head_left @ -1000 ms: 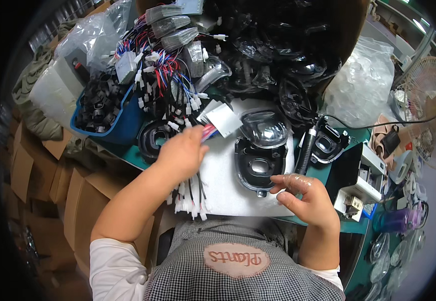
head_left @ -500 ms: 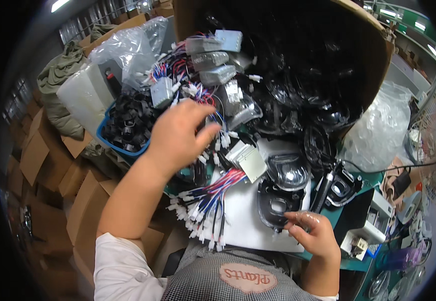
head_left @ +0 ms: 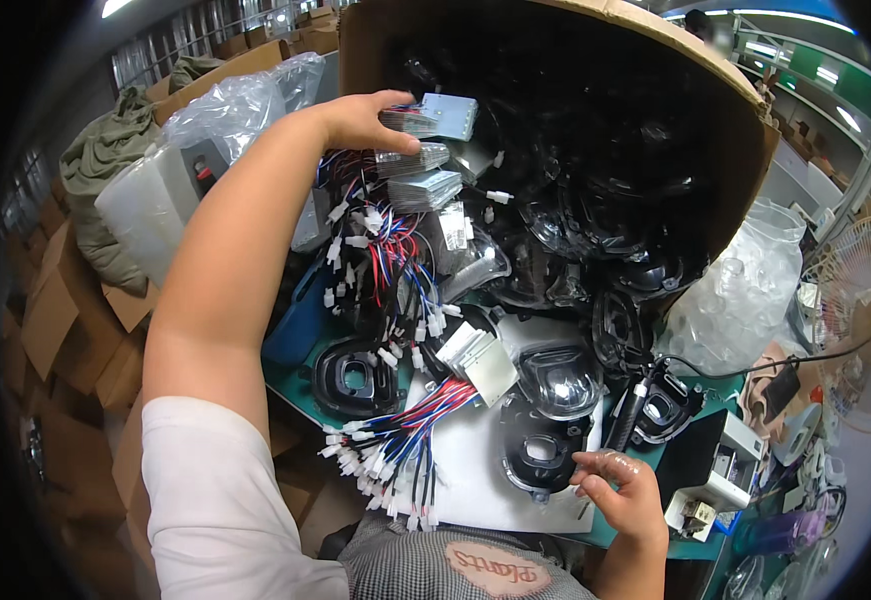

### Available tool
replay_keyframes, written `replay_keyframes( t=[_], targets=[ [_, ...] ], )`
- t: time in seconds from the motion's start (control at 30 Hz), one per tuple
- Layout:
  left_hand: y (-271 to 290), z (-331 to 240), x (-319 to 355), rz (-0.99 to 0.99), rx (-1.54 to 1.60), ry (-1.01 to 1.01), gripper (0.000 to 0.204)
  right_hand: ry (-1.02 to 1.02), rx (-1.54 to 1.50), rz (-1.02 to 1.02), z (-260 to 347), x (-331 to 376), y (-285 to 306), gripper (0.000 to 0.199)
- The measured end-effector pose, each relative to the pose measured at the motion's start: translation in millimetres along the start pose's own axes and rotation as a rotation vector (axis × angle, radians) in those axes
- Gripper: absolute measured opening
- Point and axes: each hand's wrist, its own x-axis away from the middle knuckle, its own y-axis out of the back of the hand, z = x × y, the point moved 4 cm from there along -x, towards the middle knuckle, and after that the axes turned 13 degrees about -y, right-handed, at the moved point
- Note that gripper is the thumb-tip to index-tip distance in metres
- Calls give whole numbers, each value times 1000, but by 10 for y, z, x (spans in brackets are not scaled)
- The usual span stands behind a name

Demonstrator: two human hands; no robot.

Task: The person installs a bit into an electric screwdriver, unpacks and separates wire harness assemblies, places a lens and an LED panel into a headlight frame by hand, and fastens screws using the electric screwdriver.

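My left hand (head_left: 380, 122) reaches far forward, thumb and fingers apart around the near end of a stack of silver metal boxes (head_left: 449, 117); no firm grip shows. More stacked silver boxes (head_left: 423, 190) lie just below, trailing coloured wires with white connectors (head_left: 395, 255). My right hand (head_left: 623, 490) is low at the right, its fingers curled toward the thumb beside the edge of a black plastic housing (head_left: 543, 450). Something shiny and clear shows on those fingers; what they hold, if anything, is too small to tell. A clear dome-shaped cover (head_left: 561, 382) rests above that housing.
A pale metal box with a wire bundle (head_left: 482, 362) lies on the white sheet (head_left: 470, 480). Another black housing (head_left: 355, 377) sits left. Behind stands a large cardboard box (head_left: 755, 95) of dark plastic parts. A black cable (head_left: 755, 372) crosses on the right, near a fan (head_left: 860, 310).
My left hand has moved forward from above the wires to the stacked silver boxes, its arm now stretched out. My right hand keeps nearly the same place and shape. The view has shifted slightly.
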Motion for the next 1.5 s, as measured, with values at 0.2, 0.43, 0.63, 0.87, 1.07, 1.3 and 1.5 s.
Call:
replay_keyframes(
  t=[0.2,0.43,0.63,0.87,1.07,1.3,1.5],
  targets=[
    [186,77,-95,-122,147,-120,46,-34,-74,-25,-40,-21,43,26],
    [381,108,49,-245,-200,-180,41,1,-128,-53,-60,-20,27,25],
    [795,334,160,-680,-139,-194,42,31,-28,5,-80,17,22,29],
    [1806,274,606,-1458,17,-374,35,2,-219,-70,-54,27,83,24],
    [1927,-630,1011,-1276,488,-499,29,129,-184,-69,138,32,55,20],
    [1262,-1743,1044,-674,941,-512,24,317,-502,-157,600,137,141,20],
    [183,-2332,1034,-375,979,-430,36,525,-659,98,1012,-53,-140,66]
  ],
)
